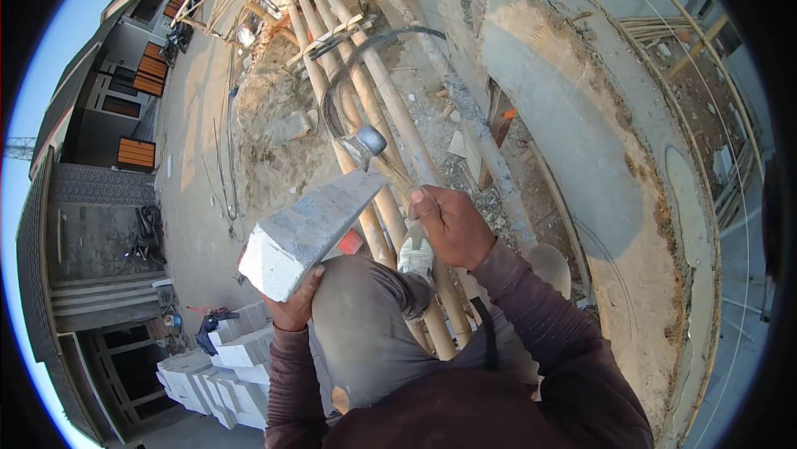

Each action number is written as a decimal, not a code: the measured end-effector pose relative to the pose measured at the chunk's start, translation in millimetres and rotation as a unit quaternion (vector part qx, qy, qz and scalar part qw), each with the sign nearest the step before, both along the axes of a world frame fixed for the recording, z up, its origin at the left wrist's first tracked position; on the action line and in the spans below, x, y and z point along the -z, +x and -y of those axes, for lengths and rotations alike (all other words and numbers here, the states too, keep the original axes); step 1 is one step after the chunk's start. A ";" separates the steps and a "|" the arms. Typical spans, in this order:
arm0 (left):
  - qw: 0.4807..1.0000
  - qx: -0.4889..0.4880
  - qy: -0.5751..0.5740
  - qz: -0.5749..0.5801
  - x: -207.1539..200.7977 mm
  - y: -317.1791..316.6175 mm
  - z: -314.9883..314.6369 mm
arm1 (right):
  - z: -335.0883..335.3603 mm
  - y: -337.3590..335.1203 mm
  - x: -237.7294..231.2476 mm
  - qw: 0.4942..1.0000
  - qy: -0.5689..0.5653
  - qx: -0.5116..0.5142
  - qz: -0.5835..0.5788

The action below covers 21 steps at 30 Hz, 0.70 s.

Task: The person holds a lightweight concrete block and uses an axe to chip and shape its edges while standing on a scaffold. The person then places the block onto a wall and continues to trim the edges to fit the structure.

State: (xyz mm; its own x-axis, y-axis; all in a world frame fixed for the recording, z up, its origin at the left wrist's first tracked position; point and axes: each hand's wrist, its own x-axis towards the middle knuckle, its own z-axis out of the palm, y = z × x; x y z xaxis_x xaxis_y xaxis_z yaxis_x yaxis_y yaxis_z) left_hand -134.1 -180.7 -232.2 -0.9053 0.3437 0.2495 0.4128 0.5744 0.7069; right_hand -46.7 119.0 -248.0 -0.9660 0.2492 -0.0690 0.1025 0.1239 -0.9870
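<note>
My left hand is wrapped round the lower end of a pale grey lightweight concrete block. The block slants up and away from me, close by my bent knee; its near end face is bright white and looks rough. In my right hand is a hammer, gripped by its thin wooden handle. The metal hammer head hangs just past the block's far end; whether the two touch, I cannot tell. My white shoe rests on bamboo poles below.
A black coil of cable or hose loops over the poles. Left of my knee stands a stack of white blocks. On the right runs a rough-edged concrete wall. Below lies rubble-strewn ground. Something red shows behind the block.
</note>
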 end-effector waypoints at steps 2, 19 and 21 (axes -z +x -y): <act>0.994 0.015 -0.071 -0.081 4.7 -7.6 2.5 | 12.2 6.3 0.8 0.999 -0.019 -0.009 -0.026; 0.999 0.039 0.003 -0.029 9.9 -1.3 -7.1 | 30.2 -21.3 18.3 0.971 0.232 -0.039 0.046; 0.993 0.051 0.089 -0.066 5.5 -7.0 -34.5 | 6.6 -28.4 25.3 0.985 0.164 -0.030 0.035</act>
